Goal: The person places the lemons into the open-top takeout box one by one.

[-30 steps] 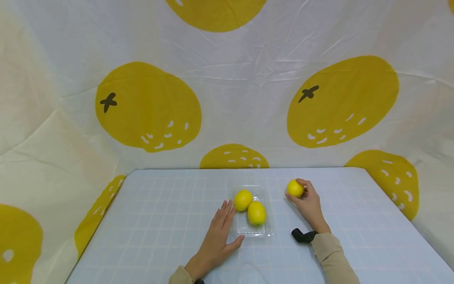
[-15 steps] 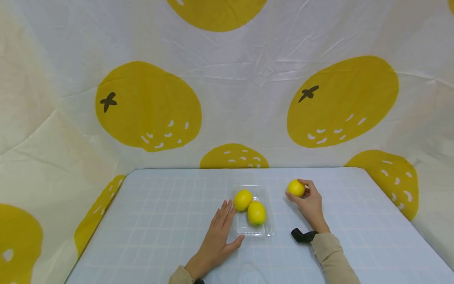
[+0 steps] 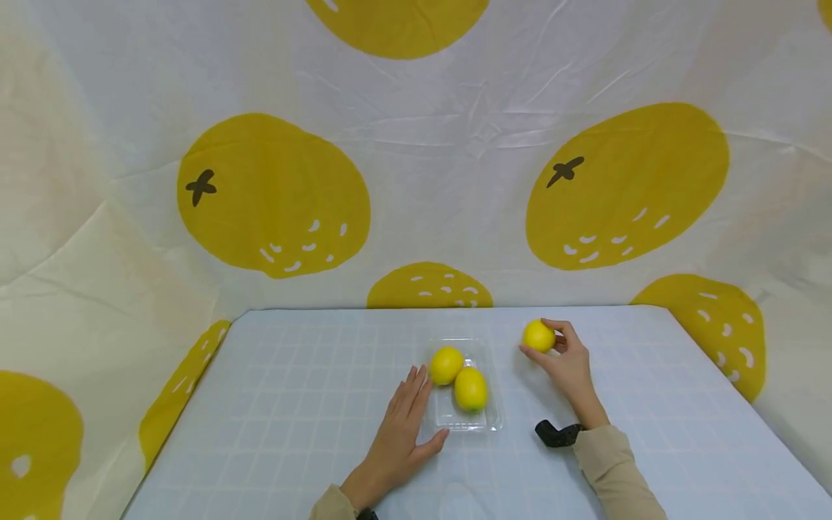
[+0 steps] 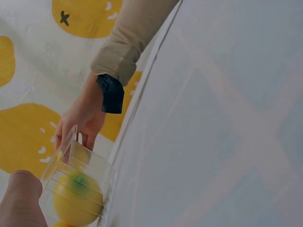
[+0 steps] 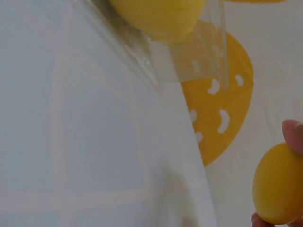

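Two yellow lemons sit in a clear plastic container (image 3: pixel 448 419): one lemon (image 3: pixel 446 365) toward the back left, the other lemon (image 3: pixel 471 391) nearer the front right. My left hand (image 3: pixel 401 440) lies along the container's left side, fingers straight, fingertips right at its edge. To the right of the container, my right hand (image 3: pixel 568 361) pinches a third lemon (image 3: pixel 538 336) between thumb and fingers. In the right wrist view, this held lemon (image 5: pixel 279 184) shows at the right edge. Through the container wall, the left wrist view shows a lemon (image 4: pixel 78 198) with a greenish tip.
A pale checked cloth covers the table (image 3: pixel 292 404). Behind it hangs a white cloth (image 3: pixel 448 180) printed with big yellow fruits. A black wrist device (image 3: pixel 557 433) is on the right wrist. A faint clear round outline (image 3: pixel 458 500) shows at the front edge of view.
My right hand has moved slightly up and away with the lemon, and a shadow now shows below it. The left hand and the container have stayed in place.
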`<state>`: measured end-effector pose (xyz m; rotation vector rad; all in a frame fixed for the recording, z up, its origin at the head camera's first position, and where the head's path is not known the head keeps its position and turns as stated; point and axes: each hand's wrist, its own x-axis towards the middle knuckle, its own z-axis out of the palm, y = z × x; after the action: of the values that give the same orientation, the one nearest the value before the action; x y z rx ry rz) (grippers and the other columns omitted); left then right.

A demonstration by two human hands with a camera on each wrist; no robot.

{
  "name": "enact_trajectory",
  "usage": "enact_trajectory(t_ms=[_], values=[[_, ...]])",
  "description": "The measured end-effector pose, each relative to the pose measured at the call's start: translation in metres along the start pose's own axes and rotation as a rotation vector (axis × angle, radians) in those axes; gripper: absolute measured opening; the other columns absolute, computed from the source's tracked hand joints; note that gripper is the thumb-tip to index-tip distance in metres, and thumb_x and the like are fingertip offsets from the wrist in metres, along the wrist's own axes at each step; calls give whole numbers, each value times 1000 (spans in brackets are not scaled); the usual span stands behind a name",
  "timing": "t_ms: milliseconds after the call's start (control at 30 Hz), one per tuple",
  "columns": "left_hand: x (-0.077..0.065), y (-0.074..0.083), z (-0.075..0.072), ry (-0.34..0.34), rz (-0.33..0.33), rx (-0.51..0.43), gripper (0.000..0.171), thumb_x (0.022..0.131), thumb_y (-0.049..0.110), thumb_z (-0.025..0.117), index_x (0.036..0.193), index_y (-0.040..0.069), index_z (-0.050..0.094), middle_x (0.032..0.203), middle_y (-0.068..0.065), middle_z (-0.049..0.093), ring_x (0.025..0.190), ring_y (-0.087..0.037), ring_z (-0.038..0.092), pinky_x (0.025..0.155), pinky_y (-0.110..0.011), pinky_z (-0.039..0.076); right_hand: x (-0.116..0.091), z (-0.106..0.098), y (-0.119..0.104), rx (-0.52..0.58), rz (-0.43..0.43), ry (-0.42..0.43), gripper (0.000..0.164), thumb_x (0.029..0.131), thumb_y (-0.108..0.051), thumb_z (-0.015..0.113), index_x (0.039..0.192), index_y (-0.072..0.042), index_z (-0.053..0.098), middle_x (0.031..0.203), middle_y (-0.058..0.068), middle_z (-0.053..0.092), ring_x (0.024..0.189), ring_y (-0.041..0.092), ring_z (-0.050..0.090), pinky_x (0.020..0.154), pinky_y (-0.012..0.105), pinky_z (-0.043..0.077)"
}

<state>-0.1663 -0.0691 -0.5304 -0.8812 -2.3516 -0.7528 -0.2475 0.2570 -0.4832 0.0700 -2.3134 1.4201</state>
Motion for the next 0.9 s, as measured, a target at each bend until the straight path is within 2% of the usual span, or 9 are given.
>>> enact_trajectory(t_ms=[300,400,533,633,767,900], values=[[-1,1,-3,-17,-20,5,75,97,48,56,148,-3,38,163,-12,22,147,-36,25,114,-55,28,-4,0,-33,49,-76,-54,62,77,-15,86,130,-7,55,132,7,57,103,16,57,89,8,45],[-2,0,-3,-13,-20,0,75,97,48,56,148,-3,38,163,-12,22,147,-36,25,114,-55,28,-9,-1,-57,76,-113,-86,61,77,-7,85,130,-4,56,133,10,57,102,15,57,90,10,46],[-1,0,-2,-13,-17,-4,75,97,48,56,148,-4,38,163,-13,22,147,-36,25,114,-55,28,-19,-2,-91,57,-179,-115,60,76,-2,84,129,1,56,133,14,58,106,11,55,94,11,44],[-1,1,-2,-18,-19,-7,75,97,48,56,148,-3,37,163,-12,21,147,-36,24,114,-56,28,-24,1,-106,35,-228,-125,60,75,0,84,128,3,56,133,15,58,111,7,54,96,12,43],[0,2,-2,-27,-27,-10,76,96,48,56,149,-3,37,163,-11,20,147,-35,24,115,-54,26,-26,8,-105,54,-282,-145,62,72,3,86,127,2,58,133,16,58,115,8,54,97,12,42],[0,3,-3,-27,-23,-12,75,96,47,57,149,-3,37,163,-12,21,147,-36,25,116,-53,26,-27,17,-94,65,-314,-177,62,69,1,88,124,-5,59,134,9,59,114,11,56,97,12,42]])
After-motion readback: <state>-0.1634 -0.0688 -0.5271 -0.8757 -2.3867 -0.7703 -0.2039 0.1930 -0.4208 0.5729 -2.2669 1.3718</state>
